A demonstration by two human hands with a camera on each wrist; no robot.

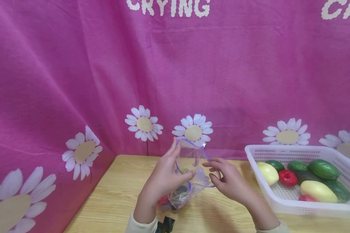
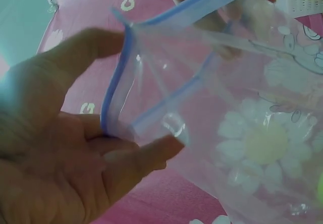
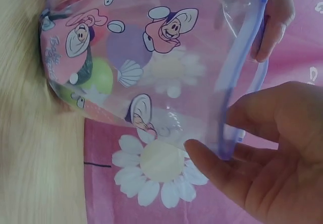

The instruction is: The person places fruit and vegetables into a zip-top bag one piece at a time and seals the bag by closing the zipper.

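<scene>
A clear zip bag with a blue-purple rim stands mouth up on the wooden table. Its mouth gapes between both hands. Printed shell characters cover its side in the right wrist view, and green, purple and reddish things show through the lower part. On the left, my left hand holds the rim, thumb and fingers spread along it. My right hand pinches the opposite side of the rim between thumb and fingers, close to a corner in the right wrist view.
To the right stands a white plastic basket holding several green, pale yellow and red fruits or vegetables. Behind the table hangs a magenta cloth with white daisies. A black strap piece sits at the left wrist.
</scene>
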